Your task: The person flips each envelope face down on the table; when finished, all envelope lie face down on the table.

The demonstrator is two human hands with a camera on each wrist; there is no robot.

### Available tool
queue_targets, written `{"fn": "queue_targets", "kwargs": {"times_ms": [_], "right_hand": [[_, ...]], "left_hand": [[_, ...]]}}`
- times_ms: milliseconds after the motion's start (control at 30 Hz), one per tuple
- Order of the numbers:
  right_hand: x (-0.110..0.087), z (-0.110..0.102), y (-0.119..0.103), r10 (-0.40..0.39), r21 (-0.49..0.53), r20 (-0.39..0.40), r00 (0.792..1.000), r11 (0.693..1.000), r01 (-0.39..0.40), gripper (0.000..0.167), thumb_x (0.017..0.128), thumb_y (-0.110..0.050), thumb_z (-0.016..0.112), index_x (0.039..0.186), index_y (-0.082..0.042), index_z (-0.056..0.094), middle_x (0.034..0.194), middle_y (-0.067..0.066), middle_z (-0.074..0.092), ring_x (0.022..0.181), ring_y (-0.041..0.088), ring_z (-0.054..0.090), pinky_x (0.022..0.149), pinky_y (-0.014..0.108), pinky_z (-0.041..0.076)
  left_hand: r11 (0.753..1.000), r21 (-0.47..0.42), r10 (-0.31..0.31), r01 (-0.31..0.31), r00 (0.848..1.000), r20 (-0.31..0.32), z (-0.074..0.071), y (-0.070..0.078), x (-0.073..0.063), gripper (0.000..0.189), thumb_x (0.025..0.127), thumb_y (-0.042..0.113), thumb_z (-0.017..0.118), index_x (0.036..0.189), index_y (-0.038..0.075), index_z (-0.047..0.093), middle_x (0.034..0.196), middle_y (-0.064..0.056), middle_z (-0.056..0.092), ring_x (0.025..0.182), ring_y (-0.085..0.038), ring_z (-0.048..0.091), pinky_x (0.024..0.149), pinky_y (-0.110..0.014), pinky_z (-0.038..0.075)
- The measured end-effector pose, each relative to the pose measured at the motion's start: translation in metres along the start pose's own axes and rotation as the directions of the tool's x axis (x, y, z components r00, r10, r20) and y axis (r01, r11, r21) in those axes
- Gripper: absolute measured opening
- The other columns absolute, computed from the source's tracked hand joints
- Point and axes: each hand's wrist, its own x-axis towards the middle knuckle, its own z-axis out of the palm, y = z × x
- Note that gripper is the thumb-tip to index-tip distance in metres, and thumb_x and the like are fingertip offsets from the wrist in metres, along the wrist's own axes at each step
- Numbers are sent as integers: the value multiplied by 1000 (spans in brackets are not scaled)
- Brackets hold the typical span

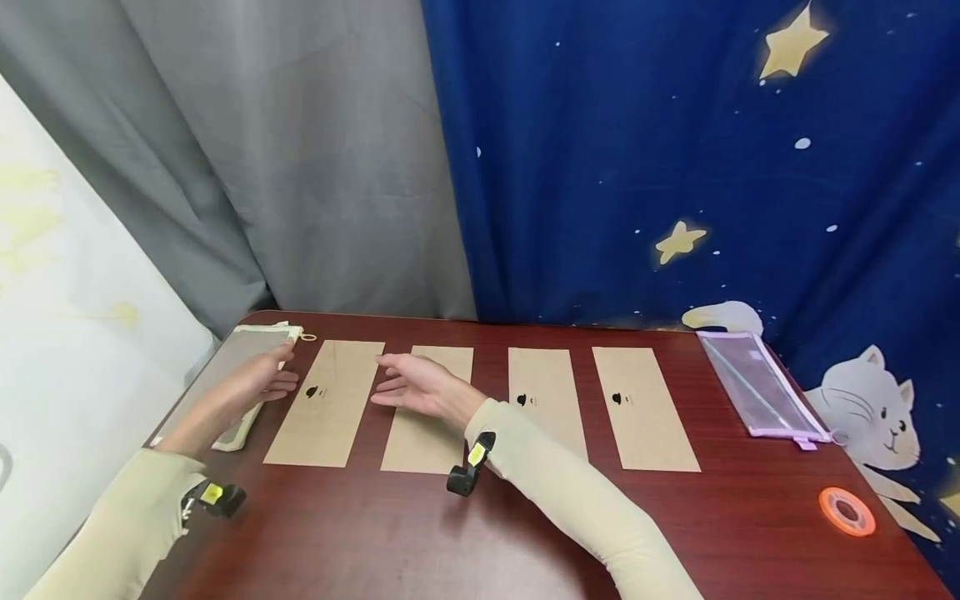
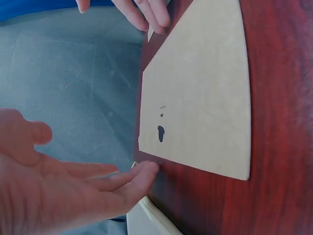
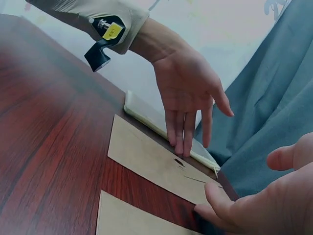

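Note:
Four would exceed the count, so several flat brown paper sheets lie in a row; the leftmost paper sheet (image 1: pixel 330 408) bears a small black hat print. My left hand (image 1: pixel 258 382) hovers at its left side, fingers extended, beside a whitish zip pouch (image 1: pixel 247 350). Over the second paper sheet (image 1: pixel 420 446) is my right hand (image 1: pixel 420 385), its fingers loosely straight and holding nothing. In the left wrist view the left hand (image 2: pixel 73 191) is palm up near the sheet's corner. The right wrist view shows both hands apart, with the right hand (image 3: pixel 274 200) in front.
Two more paper sheets, a third (image 1: pixel 551 400) and a rightmost one (image 1: pixel 645 408), lie further right. A purple mesh zip pouch (image 1: pixel 757 387) sits at the right edge, with an orange tape roll (image 1: pixel 847 511) nearer. Curtains (image 1: pixel 360 167) hang behind the dark red table (image 1: pixel 337 533).

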Motion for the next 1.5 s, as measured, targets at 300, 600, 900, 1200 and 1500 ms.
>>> {"fn": "queue_targets", "kwargs": {"times_ms": [300,600,900,1200,1500], "right_hand": [[4,12,0,53,19,-20,998,998,-53,75,103,-23,54,154,15,15,156,43,22,148,50,29,124,51,33],[6,21,1,85,62,-101,991,995,-79,77,99,-24,59,152,16,21,154,40,28,147,49,31,125,50,31],[6,27,5,69,23,-193,979,998,-66,77,92,-24,68,146,18,32,143,33,42,137,47,44,121,50,37],[4,25,4,-22,-91,-195,981,996,5,60,94,-23,67,140,9,47,135,23,52,136,39,48,119,48,40],[-9,21,-9,-139,-240,-151,979,966,100,49,97,-21,64,139,1,51,138,22,53,128,37,55,109,46,52]], "left_hand": [[1000,-4,-24,24,999,25,-7,4,3,92,103,55,-5,150,-23,4,137,-43,49,112,-32,66,107,-47,52],[997,-5,-81,81,996,21,0,11,6,91,103,52,-5,148,-26,6,146,-47,33,135,-50,44,116,-55,42],[998,54,16,-17,1000,4,-1,1,3,67,111,30,19,143,-28,23,150,-45,31,140,-51,41,114,-53,46],[993,-25,110,-112,991,-73,-4,-7,1,45,106,4,40,138,-29,35,102,-18,71,80,-2,67,80,-24,63],[971,-112,191,-210,968,-163,-4,-2,-5,46,99,1,58,138,-22,45,97,6,72,78,2,71,82,-26,63]]}}
